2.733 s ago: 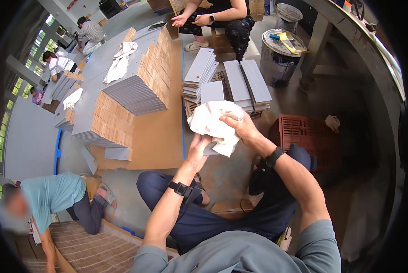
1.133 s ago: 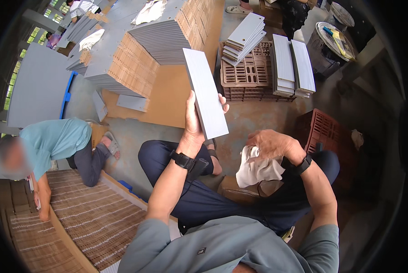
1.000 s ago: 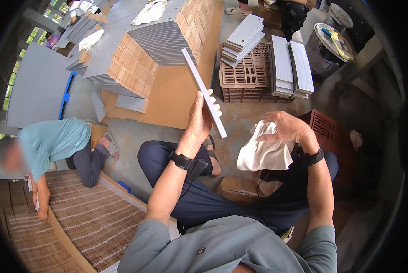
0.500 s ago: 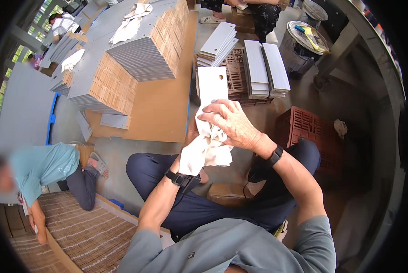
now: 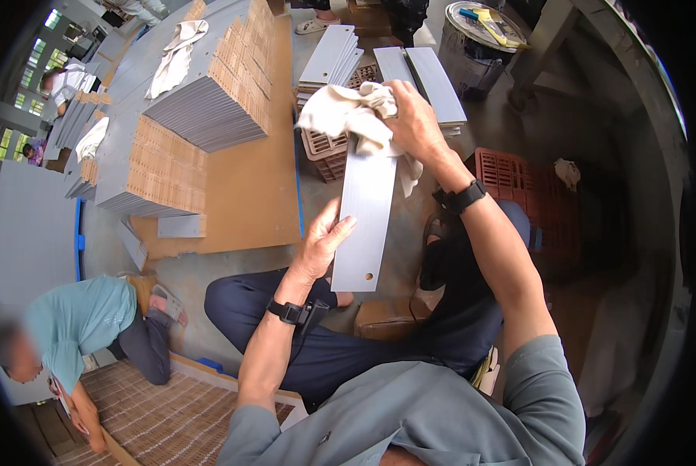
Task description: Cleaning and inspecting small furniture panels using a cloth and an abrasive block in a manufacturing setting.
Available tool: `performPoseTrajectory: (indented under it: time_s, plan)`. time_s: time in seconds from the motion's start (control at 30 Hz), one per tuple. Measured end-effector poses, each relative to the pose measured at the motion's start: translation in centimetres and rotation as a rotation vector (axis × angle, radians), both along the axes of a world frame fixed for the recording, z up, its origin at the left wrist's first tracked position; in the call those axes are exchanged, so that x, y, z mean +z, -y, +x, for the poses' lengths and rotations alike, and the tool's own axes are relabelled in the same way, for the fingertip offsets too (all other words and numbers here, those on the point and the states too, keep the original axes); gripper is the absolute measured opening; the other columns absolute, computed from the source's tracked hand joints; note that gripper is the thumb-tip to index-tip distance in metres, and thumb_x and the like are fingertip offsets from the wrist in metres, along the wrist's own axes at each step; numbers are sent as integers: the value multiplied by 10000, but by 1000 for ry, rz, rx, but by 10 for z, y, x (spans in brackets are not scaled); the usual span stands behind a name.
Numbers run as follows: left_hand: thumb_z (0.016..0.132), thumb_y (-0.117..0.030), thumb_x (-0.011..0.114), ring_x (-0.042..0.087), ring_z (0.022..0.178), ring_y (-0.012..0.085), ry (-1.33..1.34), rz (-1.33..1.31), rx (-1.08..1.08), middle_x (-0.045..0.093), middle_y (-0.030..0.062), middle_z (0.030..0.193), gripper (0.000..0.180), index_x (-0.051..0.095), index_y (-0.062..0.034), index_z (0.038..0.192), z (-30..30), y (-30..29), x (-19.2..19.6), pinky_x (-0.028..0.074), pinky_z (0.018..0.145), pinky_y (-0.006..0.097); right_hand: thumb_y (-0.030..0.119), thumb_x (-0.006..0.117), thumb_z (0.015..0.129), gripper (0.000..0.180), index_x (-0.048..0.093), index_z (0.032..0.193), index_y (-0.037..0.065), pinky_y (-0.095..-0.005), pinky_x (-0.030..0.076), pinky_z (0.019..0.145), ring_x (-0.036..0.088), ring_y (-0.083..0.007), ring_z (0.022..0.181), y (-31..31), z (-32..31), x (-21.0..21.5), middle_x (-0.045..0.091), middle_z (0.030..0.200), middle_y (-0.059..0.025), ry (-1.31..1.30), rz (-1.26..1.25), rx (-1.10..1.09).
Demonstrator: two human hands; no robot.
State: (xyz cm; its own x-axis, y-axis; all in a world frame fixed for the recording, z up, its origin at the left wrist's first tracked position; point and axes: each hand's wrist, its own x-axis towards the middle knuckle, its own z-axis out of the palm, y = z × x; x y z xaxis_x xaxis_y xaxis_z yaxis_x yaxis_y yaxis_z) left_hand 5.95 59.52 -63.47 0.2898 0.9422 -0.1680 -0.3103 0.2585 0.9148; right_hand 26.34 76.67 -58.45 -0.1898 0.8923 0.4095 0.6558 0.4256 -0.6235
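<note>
Held out over my lap is a narrow pale grey board (image 5: 366, 213) with a round hole near its closer end. My left hand (image 5: 323, 242) grips the board's left edge, thumb lying on the upper face. At the far end, my right hand (image 5: 416, 123) is closed on a crumpled white cloth (image 5: 346, 113). The cloth drapes over that end and hides it. Just beyond, similar grey boards (image 5: 328, 58) lie in a fanned pile, and more boards (image 5: 435, 81) are stacked to their right.
Tall stacks of grey panels (image 5: 235, 93) stand on a brown sheet (image 5: 247, 194) at left. A reddish crate (image 5: 511, 182) is to my right, a lidded bucket (image 5: 476, 54) behind it. At lower left a co-worker in a teal shirt (image 5: 84, 318) bends over slatted panels (image 5: 161, 396).
The cloth and my right hand have moved away from me to the board's far end, uncovering its face. The holed end now points toward me. My left hand grips the edge in plain sight.
</note>
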Motion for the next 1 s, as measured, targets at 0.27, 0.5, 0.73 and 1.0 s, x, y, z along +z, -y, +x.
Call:
performPoseTrajectory:
  time_s: [0.27, 0.5, 0.73, 1.0]
  plan:
    - [996, -127, 564, 506, 1229, 139, 22, 117, 77, 559, 77, 1325, 445, 451, 6, 1406, -9, 8, 20, 377, 1068, 310, 263, 745, 880, 385, 646, 1156, 14, -298, 510, 874, 663, -163, 979, -32, 48, -4, 718, 1057, -115, -607, -74, -165]
    - [1013, -145, 558, 511, 1221, 123, 30, 78, 60, 562, 61, 1326, 460, 435, -5, 1433, -6, 4, 17, 399, 1042, 295, 192, 747, 898, 334, 633, 1165, 27, -274, 520, 857, 646, -119, 956, 8, 37, 43, 704, 1067, -61, -692, 181, -44]
    - [994, -139, 571, 564, 1098, 116, -175, 210, 81, 610, 41, 1212, 394, 498, -29, 1365, -4, 7, -12, 440, 963, 281, 317, 842, 736, 697, 525, 1320, 104, -452, 447, 1009, 515, -323, 1209, 56, -25, 29, 541, 1269, -120, 69, 332, 324]
    - [1016, -177, 561, 533, 1010, 62, -156, 168, 85, 599, 28, 1163, 411, 477, 22, 1367, 12, 10, 16, 432, 888, 229, 269, 751, 857, 411, 602, 1185, 71, -413, 535, 834, 678, -331, 978, -16, 22, -1, 686, 1067, -166, -284, 39, -96]
